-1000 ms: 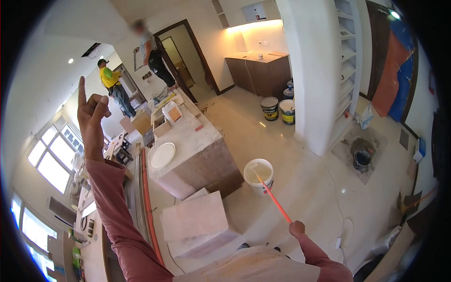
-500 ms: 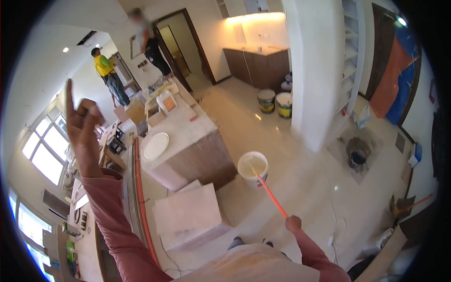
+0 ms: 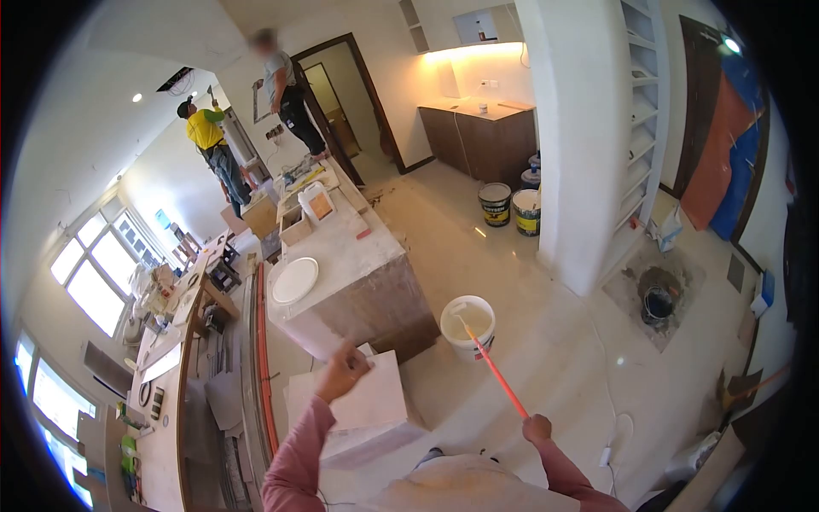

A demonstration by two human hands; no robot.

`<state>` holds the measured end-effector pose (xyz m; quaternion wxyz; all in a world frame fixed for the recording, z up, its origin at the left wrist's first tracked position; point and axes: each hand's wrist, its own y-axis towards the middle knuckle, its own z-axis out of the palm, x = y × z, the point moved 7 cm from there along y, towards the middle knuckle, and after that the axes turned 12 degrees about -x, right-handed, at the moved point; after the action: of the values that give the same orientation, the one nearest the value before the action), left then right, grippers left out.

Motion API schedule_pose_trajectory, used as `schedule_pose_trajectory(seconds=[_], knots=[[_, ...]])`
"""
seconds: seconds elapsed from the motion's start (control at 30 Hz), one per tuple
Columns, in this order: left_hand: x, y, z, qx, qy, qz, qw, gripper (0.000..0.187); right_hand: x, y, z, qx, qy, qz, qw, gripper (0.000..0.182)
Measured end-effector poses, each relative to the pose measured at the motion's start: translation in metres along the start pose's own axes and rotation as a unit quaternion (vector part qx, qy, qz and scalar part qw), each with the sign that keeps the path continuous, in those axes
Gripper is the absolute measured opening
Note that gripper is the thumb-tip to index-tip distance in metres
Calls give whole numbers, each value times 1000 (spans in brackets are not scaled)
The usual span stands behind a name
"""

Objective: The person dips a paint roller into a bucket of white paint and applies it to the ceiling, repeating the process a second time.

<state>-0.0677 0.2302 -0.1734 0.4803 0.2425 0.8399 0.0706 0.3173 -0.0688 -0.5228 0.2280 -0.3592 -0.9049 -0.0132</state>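
Note:
My right hand [image 3: 537, 428] is wrapped round the orange pole of a paint roller [image 3: 503, 381]. The pole slants away from me, and its far end rests in a white bucket [image 3: 468, 346] of pale paint on the floor. The roller head is partly down in the paint. My left hand [image 3: 345, 373] hangs in the air over a pale box-like block [image 3: 345, 405], its fingers curled in and nothing seen in them. Just beyond, a round white lid [image 3: 295, 281] lies on the dusty counter [image 3: 345, 286].
One person [image 3: 290, 90] stands on the far end of the counter; another in a yellow vest [image 3: 205, 132] reaches up behind. Paint pails [image 3: 495, 205] stand by the white column [image 3: 567, 154]. Right of it is a floor pit [image 3: 657, 303]. A cord [image 3: 607, 384] crosses the floor; long red pipes [image 3: 263, 367] lie left.
My left hand has come down from a raised, pointing pose to above the block, its index finger now curled in. My right hand keeps its hold on the roller pole. The view has shifted slightly.

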Motion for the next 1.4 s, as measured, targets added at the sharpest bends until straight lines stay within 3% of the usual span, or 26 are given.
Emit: schedule_pose_trajectory(seconds=[0.07, 0.23, 0.5, 0.6, 0.63, 0.7, 0.83, 0.93, 0.97, 1.07, 1.1, 1.13, 1.17, 1.2, 1.23, 1.37, 1.4], knots=[[40, -42, 40, 45, -59, -86, 993, 80, 5, 2, -2, -15, -10, -13, 1000, 39], [137, -150, 103, 84, -5, -172, 982, 70, 2, -1, 1, 2, -11, -10, 1000, 39], [250, -320, 126, 159, 116, -324, 925, 83, 8, 14, -4, -1, 7, 4, 1000, 41], [283, -380, 122, 174, 208, -338, 901, 82, 3, 0, 0, 9, 1, 4, 1000, 41], [264, -377, 121, 99, 311, -164, 931, 80, 8, 7, -10, 0, 4, 5, 1000, 41], [296, -423, 106, 174, 196, -376, 889, 79, 7, 7, -9, 0, 12, 3, 1000, 41], [288, -467, 93, 94, 90, -529, 839, 76, 4, 20, -2, -16, 17, 0, 1000, 42], [301, -462, 98, 91, 116, -493, 857, 72, -2, 27, 27, -31, -18, -57, 998, 44], [298, -460, 98, 101, 141, -458, 872, 70, 3, 28, 21, -26, -38, -95, 994, 45], [283, -445, 101, 114, 236, -303, 916, 66, -9, 21, 3, -4, -39, -44, 998, 49], [274, -433, 100, 67, 226, -252, 939, 69, -10, 19, 1, 9, -56, -50, 997, 46], [304, -446, 102, 95, 211, -341, 911, 73, -11, 21, 12, 10, -75, -113, 991, 42], [326, -455, 105, 86, 164, -358, 915, 73, -3, 21, 6, -25, -78, -141, 987, 42], [333, -456, 106, 75, 116, -375, 917, 72, -1, 24, -7, -11, -13, -10, 1000, 42], [326, -449, 105, 64, 69, -392, 915, 72, 3, 30, -3, -7, -10, 15, 1000, 42], [316, -433, 113, 113, 81, -319, 938, 67, 5, 21, -16, -3, 10, 35, 999, 38], [320, -437, 115, 124, 89, -319, 935, 68, 5, 16, -15, 4, -17, -30, 999, 40]])
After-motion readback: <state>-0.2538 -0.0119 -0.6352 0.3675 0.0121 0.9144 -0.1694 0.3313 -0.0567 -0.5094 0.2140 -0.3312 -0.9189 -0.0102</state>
